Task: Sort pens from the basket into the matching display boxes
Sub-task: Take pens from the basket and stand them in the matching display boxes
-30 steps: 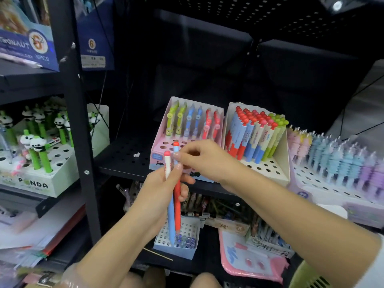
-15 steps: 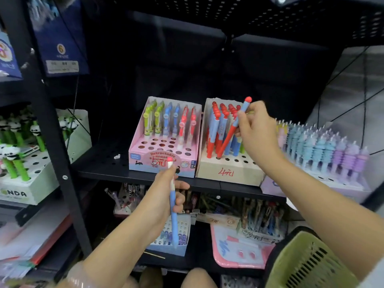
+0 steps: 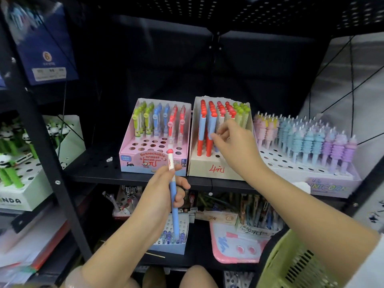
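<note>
A: Where is the pen that is being sorted?

B: The left hand [image 3: 160, 196] has it; its grip is curled round a blue pen [image 3: 173, 206] with a white upper part and a red mushroom-shaped cap; the pen stands nearly upright in front of the black shelf [image 3: 97, 167], its cap level with the front of the pink display box [image 3: 154, 156].

A: And the other hand?

B: The right hand [image 3: 234, 146] reaches into the beige display box [image 3: 216, 168], which stands just beside the pink one on the same shelf; its fingertips [image 3: 215, 138] lie against the blue-and-red pens [image 3: 204, 129] standing at the left of that box; whether the grip has closed on one of them I cannot tell, since the fingers are only loosely bent and partly hidden.

A: What do the boxes hold?

B: The pink one, printed "Retractable eraser", has green, blue and red pens in its back rows, with open holes in front; the beige one holds red-capped and green-capped pens; to its right a lilac unicorn box [image 3: 328, 188] carries pastel pens.

A: The basket?

B: A yellow-green basket [image 3: 291, 265] sits at the lower right, under the right forearm; its contents are out of sight.
</note>
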Demonstrator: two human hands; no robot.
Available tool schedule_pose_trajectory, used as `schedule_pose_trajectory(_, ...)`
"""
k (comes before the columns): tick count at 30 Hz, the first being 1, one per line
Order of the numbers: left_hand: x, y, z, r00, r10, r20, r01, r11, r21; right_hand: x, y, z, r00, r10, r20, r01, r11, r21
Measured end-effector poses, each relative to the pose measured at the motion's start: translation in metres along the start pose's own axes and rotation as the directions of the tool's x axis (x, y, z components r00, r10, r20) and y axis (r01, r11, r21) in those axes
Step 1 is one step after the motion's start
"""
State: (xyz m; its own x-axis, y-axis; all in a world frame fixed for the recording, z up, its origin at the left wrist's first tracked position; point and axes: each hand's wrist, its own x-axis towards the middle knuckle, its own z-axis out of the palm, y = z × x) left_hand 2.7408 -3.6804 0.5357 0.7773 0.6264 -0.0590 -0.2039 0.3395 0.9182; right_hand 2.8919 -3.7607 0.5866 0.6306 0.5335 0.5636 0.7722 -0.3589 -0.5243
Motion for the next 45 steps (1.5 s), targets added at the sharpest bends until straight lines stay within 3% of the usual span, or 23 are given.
schedule_pose_trajectory(2, 0.001, 0.001, 0.008, 1.000, -0.013, -0.020, 0.013, 1.000, -0.017, -0.014, -0.009, -0.002, 0.986, 0.016, 0.164, -0.046, 0.983, 0.178)
schedule_pose_trajectory(5, 0.001, -0.004, 0.020, 1.000, -0.008, -0.029, 0.008, 1.000, -0.004, -0.035, -0.016, 0.002, 0.889, 0.046, 0.455, -0.203, 0.931, 0.302)
schedule_pose_trajectory(7, -0.001, -0.008, 0.027, 1.000, 0.000, -0.009, 0.000, 1.000, 0.014, -0.045, -0.016, 0.002, 0.837, 0.048, 0.546, -0.293, 0.881, 0.371)
schedule_pose_trajectory(10, 0.000, -0.011, 0.029, 1.000, 0.015, 0.020, -0.016, 0.997, 0.069, -0.043, -0.016, -0.001, 0.877, 0.077, 0.474, -0.291, 0.871, 0.397)
schedule_pose_trajectory(15, 0.004, -0.018, 0.013, 0.988, 0.104, 0.110, -0.143, 0.880, 0.453, -0.006, -0.003, -0.028, 0.983, 0.130, 0.127, -0.177, 0.843, 0.507)
schedule_pose_trajectory(18, 0.003, -0.021, 0.007, 0.984, 0.138, 0.117, -0.180, 0.821, 0.543, 0.014, 0.011, -0.041, 0.994, 0.089, -0.058, -0.055, 0.900, 0.433)
schedule_pose_trajectory(20, 0.003, -0.022, 0.006, 0.982, 0.151, 0.110, -0.186, 0.812, 0.554, 0.020, 0.019, -0.040, 0.993, 0.048, -0.109, -0.011, 0.947, 0.321)
schedule_pose_trajectory(29, -0.002, -0.021, 0.003, 0.977, 0.173, 0.122, -0.211, 0.788, 0.579, 0.016, 0.021, -0.010, 0.972, -0.016, 0.232, 0.034, 0.997, -0.073)
schedule_pose_trajectory(36, -0.013, -0.037, 0.012, 0.964, 0.160, 0.212, -0.253, 0.800, 0.544, -0.018, 0.040, -0.038, 0.964, 0.075, 0.256, -0.089, 0.995, 0.044)
schedule_pose_trajectory(39, -0.017, -0.058, 0.031, 0.947, 0.141, 0.287, -0.279, 0.806, 0.523, -0.047, 0.059, -0.060, 0.938, 0.108, 0.328, -0.139, 0.988, 0.073)
schedule_pose_trajectory(45, -0.032, -0.113, 0.081, 0.878, 0.042, 0.477, -0.327, 0.779, 0.534, -0.141, 0.129, -0.097, 0.829, 0.287, 0.479, -0.244, 0.958, -0.153)
